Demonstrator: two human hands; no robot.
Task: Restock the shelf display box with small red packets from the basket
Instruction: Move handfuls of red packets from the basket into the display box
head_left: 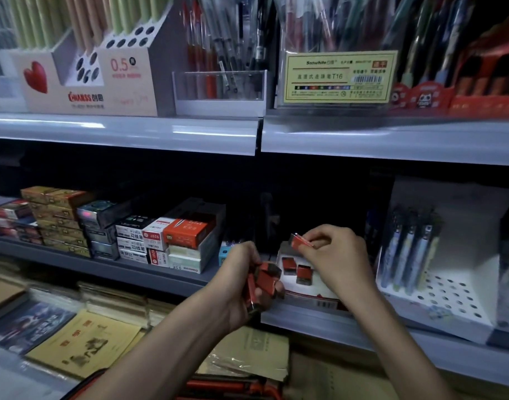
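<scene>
Two red packets (pixel 289 265) in the display box (pixel 319 300), one more at my fingertips

My right hand (pixel 337 252) pinches a single red packet (pixel 301 241) between thumb and forefinger. It is tilted, just above the far side of the box, and apart from the two lying on the box floor. My left hand (pixel 237 288) is curled round a bunch of packets (pixel 266 273), gripped at mixed angles, just left of the box's front corner. The box sits on the lower shelf (pixel 348 321), near a white pen stand (pixel 455 295).
</scene>
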